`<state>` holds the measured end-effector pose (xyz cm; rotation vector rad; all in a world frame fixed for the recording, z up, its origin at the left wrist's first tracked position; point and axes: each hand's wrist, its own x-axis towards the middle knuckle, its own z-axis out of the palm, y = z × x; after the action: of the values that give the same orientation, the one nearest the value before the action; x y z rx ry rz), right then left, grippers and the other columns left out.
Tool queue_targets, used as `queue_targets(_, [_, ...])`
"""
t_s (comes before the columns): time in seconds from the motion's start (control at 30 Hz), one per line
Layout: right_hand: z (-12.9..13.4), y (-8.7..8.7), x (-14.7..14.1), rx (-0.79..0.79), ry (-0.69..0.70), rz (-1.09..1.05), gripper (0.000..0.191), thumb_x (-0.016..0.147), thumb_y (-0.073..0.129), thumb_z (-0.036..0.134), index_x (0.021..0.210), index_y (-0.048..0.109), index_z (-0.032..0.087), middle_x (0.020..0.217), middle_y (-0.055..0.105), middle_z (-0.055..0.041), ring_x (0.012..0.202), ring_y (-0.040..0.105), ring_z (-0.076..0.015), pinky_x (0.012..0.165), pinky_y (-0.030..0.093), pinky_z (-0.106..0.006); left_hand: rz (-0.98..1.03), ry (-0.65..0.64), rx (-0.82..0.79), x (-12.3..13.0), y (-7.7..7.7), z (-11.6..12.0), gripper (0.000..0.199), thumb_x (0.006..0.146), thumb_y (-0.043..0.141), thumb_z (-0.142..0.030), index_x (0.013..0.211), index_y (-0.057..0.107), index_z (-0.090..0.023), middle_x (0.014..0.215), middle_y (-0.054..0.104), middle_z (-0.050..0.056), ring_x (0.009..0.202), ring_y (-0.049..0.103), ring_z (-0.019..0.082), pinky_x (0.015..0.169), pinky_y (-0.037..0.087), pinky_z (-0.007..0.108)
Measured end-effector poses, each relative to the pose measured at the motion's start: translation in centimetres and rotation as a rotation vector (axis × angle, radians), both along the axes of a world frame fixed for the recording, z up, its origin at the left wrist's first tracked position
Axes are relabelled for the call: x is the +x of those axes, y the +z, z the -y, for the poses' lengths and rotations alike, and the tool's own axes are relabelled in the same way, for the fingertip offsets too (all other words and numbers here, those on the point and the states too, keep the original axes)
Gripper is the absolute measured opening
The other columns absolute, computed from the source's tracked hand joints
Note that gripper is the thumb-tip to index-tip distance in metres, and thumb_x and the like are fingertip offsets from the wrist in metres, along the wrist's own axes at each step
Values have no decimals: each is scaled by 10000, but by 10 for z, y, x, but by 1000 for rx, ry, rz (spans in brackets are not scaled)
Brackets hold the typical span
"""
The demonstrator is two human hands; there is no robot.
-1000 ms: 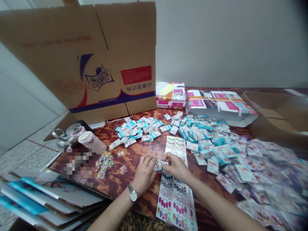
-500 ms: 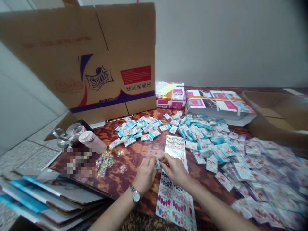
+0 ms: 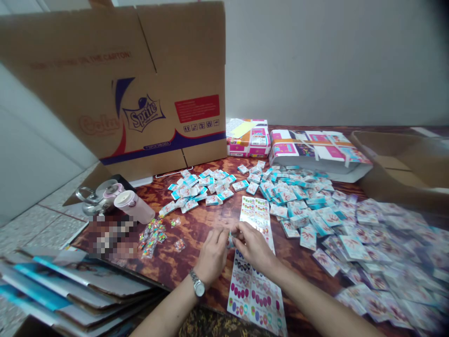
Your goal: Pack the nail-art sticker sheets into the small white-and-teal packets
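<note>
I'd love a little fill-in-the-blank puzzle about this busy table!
The left hand has a metal ____ with a round dial at its wrist. The big carton reads "Cola" and "____". The larger pile of small boxes lies to the ____ of the long printed sheet.

Missing words: watch; Sprite; right.

Both forearms bare, converging from lower edge of view. Left forearm [image 3: 164, 309] slants up and rightward; right forearm [image 3: 319, 297] slants up and leftward, longer portion visible. Left hand [image 3: 213, 255]: back upward, fingers bent and held together, thumb largely hidden. Right hand [image 3: 251, 245]: fingers curled inward, thumb and index drawn into pinch. Fingertips of both hands close together, palms out of sight. Left wrist [image 3: 197, 282] near straight.
</note>
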<state>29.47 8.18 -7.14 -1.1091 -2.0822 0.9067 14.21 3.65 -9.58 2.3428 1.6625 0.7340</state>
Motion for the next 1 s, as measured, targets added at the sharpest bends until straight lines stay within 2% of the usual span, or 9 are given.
queue_targets(0.1, [1, 1, 1, 35, -52, 46, 299, 725, 486, 78, 992, 510, 211, 982, 525, -51, 829, 561, -168, 702, 435, -260, 1, -11, 38, 0, 1, 3, 478, 772, 411, -47, 1237, 391, -157, 1124, 507, 121, 1042, 472, 236, 876, 446, 407])
queue_targets(0.2, [-5, 2, 4, 0, -61, 82, 465, 724, 522, 123, 1174, 467, 228, 1024, 529, -59, 805, 562, -171, 698, 440, -270, 17, -25, 100, -1, 1, 4, 489, 777, 402, -40, 1254, 377, -145, 1148, 495, 129, 1071, 455, 236, 913, 422, 399])
queue_targets(0.27, [-10, 2, 7, -60, 14, 67, 419, 723, 535, 147, 1136, 516, 219, 941, 578, -35, 765, 566, -165, 684, 432, -259, 25, -50, 133, -2, 1, 4, 498, 790, 389, -37, 1275, 357, -146, 1153, 486, 129, 1084, 441, 233, 928, 409, 392])
queue_targets(0.37, [-15, 2, 9, -135, 141, 44, 197, 740, 505, 145, 896, 615, 195, 771, 620, 7, 721, 571, -155, 631, 398, -224, 13, -102, 122, -3, 1, 3, 541, 806, 373, -33, 1324, 303, -173, 1151, 468, 126, 1061, 444, 225, 896, 428, 375])
queue_targets(0.5, [-14, -1, 8, -144, 106, 69, 101, 727, 518, 147, 757, 609, 178, 674, 611, 20, 632, 548, -139, 551, 347, -208, -44, -135, 26, -3, 2, 4, 536, 800, 394, -41, 1305, 339, -211, 1137, 455, 119, 1013, 460, 226, 831, 459, 363])
queue_targets(0.6, [-12, -4, 8, -215, 92, 4, 107, 743, 537, 194, 804, 622, 174, 674, 612, 13, 618, 538, -138, 551, 367, -213, -32, -128, -21, -4, 3, 4, 455, 790, 420, -58, 1216, 422, -218, 1118, 469, 103, 993, 471, 223, 819, 466, 365])
queue_targets(0.73, [-9, -3, 14, -399, 213, -210, 281, 819, 494, 272, 1075, 570, 186, 884, 639, -25, 701, 567, -145, 608, 440, -236, 104, -87, -48, -6, 7, 2, 435, 774, 448, -64, 1185, 419, -207, 1105, 495, 89, 994, 486, 211, 843, 459, 357])
queue_targets(0.83, [-4, 2, 16, -318, 178, -237, 278, 844, 481, 267, 1105, 550, 198, 949, 627, -35, 786, 576, -157, 694, 455, -260, 197, -55, -56, -4, 9, 3, 417, 775, 459, -74, 1171, 419, -200, 1079, 521, 81, 983, 502, 202, 847, 460, 346])
queue_targets(1.0, [7, 9, 7, -81, -29, -78, 162, 868, 449, 263, 896, 593, 194, 767, 609, -20, 697, 555, -158, 637, 435, -254, 192, -44, -4, 2, 8, 6, 435, 763, 452, -57, 1175, 418, -191, 1137, 526, 96, 1050, 494, 216, 898, 440, 380])
